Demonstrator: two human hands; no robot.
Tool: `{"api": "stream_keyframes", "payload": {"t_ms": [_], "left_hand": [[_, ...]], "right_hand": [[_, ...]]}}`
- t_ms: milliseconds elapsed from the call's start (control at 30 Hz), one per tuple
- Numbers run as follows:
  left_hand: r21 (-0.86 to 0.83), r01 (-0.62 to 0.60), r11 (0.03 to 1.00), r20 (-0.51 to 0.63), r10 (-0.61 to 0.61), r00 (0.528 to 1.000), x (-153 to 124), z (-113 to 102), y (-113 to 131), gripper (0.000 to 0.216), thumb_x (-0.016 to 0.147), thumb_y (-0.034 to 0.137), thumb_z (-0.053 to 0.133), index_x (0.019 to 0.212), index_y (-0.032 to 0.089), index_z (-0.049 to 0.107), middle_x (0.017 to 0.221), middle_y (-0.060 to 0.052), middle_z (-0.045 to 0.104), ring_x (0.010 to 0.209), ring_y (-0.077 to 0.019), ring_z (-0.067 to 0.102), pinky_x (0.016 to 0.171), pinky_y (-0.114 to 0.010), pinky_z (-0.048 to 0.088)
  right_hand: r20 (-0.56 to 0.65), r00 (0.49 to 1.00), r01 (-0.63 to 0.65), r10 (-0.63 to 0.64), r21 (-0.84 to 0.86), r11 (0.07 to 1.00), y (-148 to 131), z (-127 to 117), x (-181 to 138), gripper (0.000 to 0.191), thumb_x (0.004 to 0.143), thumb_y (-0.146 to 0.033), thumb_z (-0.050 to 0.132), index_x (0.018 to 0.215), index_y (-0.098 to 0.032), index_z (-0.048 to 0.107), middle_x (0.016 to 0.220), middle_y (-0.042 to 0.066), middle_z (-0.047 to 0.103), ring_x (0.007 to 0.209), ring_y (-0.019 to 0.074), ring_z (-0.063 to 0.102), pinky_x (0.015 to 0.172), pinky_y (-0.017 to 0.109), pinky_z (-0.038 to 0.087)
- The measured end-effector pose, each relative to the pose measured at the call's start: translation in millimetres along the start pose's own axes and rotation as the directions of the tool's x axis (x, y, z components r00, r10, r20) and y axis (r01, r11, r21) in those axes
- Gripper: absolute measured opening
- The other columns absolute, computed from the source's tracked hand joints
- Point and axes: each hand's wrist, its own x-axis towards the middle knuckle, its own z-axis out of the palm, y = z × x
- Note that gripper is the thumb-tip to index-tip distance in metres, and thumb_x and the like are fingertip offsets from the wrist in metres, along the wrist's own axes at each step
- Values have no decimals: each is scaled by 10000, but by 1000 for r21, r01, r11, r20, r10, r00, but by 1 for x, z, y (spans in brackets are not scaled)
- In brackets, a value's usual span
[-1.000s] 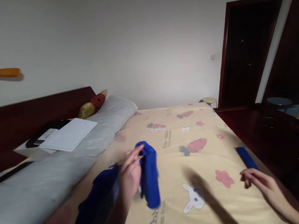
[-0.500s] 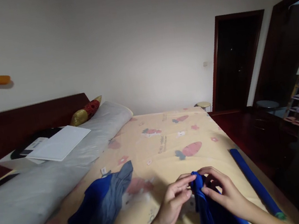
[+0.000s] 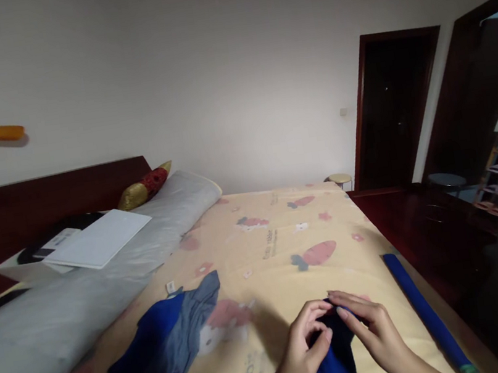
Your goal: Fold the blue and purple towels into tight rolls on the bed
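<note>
Near the front of the bed, a dark blue cloth (image 3: 331, 370) hangs down between my two hands. My left hand (image 3: 306, 341) grips its upper left side, thumb and fingers curled. Across from it, my right hand (image 3: 371, 325) pinches the top edge with thumb and fingers, and the two sets of fingertips nearly meet. The cloth's lower end runs out of view. To the left of my hands lies a crumpled blue and grey garment (image 3: 172, 341) with a small white tag; its exact kind cannot be made out.
A long blue roll (image 3: 424, 310) with a green end lies along the bed's right edge. The patterned sheet (image 3: 257, 210) covers the bed. On the left are a grey bolster (image 3: 98, 302), a white box lid (image 3: 102, 236) and a red-gold cushion (image 3: 146, 186). A stool (image 3: 340, 179) stands beyond.
The bunched blue cloth has turned and opened out, showing a wider dark face. My hands have come lower and shifted grip on its top edge. The view has tilted slightly.
</note>
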Motion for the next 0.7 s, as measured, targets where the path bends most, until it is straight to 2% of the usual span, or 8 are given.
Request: {"api": "stream_keyframes", "payload": {"t_ms": [67, 200, 300, 400, 500, 600, 700], "left_hand": [[70, -45, 997, -44, 48, 998, 1, 3, -2, 305, 855, 408, 580, 1096, 222, 592, 1122, -82, 642, 827, -155, 598, 810, -294, 499], [257, -115, 959, -126, 151, 980, 4, 8, -8, 191, 850, 328, 588, 1002, 221, 629, 936, -42, 679, 819, -158, 596, 793, -273, 485], [301, -185, 935, -176, 246, 953, 8, 14, -10, 105, 850, 269, 575, 916, 220, 639, 880, -31, 682, 816, -160, 614, 763, -264, 490], [341, -267, 901, -185, 343, 921, 11, 20, -9, 68, 811, 185, 589, 858, 215, 629, 863, -32, 668, 816, -160, 622, 751, -259, 494], [377, -330, 865, -140, 406, 903, 11, 22, -6, 92, 800, 148, 582, 832, 214, 636, 856, -38, 643, 833, -162, 618, 763, -262, 495], [400, -325, 857, -110, 397, 911, 9, 12, -2, 112, 820, 179, 560, 829, 216, 665, 849, -43, 614, 815, -160, 607, 739, -262, 487], [348, -176, 921, -198, 256, 946, 7, -16, -4, 111, 830, 265, 563, 805, 209, 656, 723, -14, 577, 671, -137, 566, 619, -241, 455]], "right_hand": [[-2, 998, -58, 58, 72, 996, -7, 1, 2, 367, 889, -534, 534, 1052, -267, 728, 1156, 78, 675, 1184, 270, 567, 1042, 455, 438], [-4, 988, -146, 151, 232, 962, -13, 1, 6, 418, 794, -628, 613, 940, -265, 760, 1094, 88, 697, 1153, 296, 587, 1020, 465, 455], [18, 978, -205, 210, 299, 932, -17, 2, 6, 422, 761, -646, 637, 930, -279, 760, 1113, 72, 687, 1192, 295, 558, 1042, 451, 435], [40, 967, -249, 251, 351, 903, -22, 4, 4, 415, 740, -652, 655, 903, -286, 764, 1113, 60, 683, 1184, 293, 563, 1061, 439, 413], [38, 962, -264, 269, 368, 892, -25, 4, 3, 437, 731, -655, 661, 929, -279, 761, 1091, 61, 693, 1152, 296, 586, 1048, 438, 425], [-12, 958, -270, 287, 304, 914, -16, -7, 4, 487, 723, -674, 652, 935, -250, 764, 1041, 80, 712, 1053, 310, 639, 951, 435, 502], [-106, 932, -314, 345, 232, 920, 10, -38, 5, 509, 722, -673, 648, 880, -205, 774, 1047, 105, 710, 930, 312, 670, 806, 393, 561]]}}
